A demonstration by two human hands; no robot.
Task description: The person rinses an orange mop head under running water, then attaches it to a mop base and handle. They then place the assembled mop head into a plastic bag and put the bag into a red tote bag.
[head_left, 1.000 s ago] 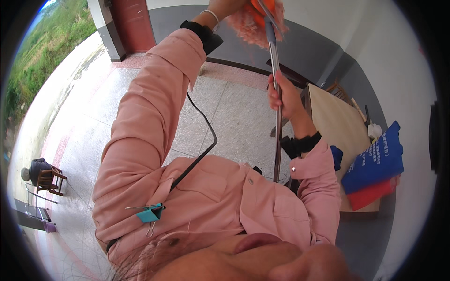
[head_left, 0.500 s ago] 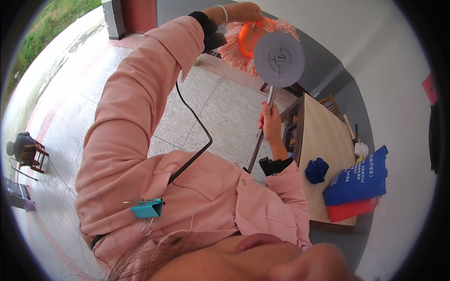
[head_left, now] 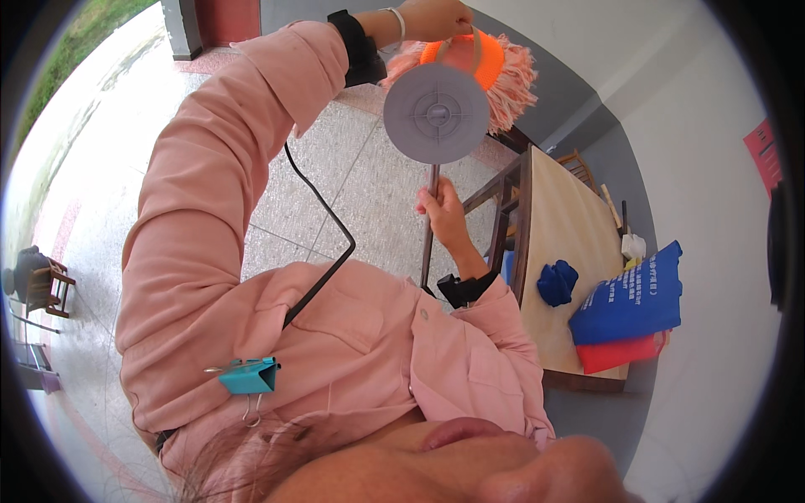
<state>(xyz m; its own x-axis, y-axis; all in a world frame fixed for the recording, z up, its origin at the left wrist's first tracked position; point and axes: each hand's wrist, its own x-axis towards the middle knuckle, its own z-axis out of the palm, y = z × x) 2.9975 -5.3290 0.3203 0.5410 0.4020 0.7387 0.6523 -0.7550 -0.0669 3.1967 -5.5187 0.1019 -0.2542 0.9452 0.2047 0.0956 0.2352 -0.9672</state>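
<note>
Under you spreads a pale, speckled tile floor (head_left: 369, 218), and at your right stands a dark-framed table with a light wooden top (head_left: 558, 222). Before your chest is a slim, grey metal mop pole (head_left: 428, 239), its long axis running near to far, almost straight ahead. You cannot see its near end, which drops out of sight by your jacket. Beyond it, far ahead, is a round mop head with an orange ring and pink-orange fringe (head_left: 495, 67). A flat, grey plastic disc (head_left: 437, 113) tops the pole's far end, its ribbed face turned toward you and covering part of the ring and fringe.

On the table lies a blue bag with white print (head_left: 633, 289). Your hands are apart: the left (head_left: 436, 18) clamps the ring's far edge, its fingertips hard to make out; the right (head_left: 444, 214) wraps the pole below the disc. A crumpled, dark blue cloth (head_left: 557, 283) rests near the table's left edge.
</note>
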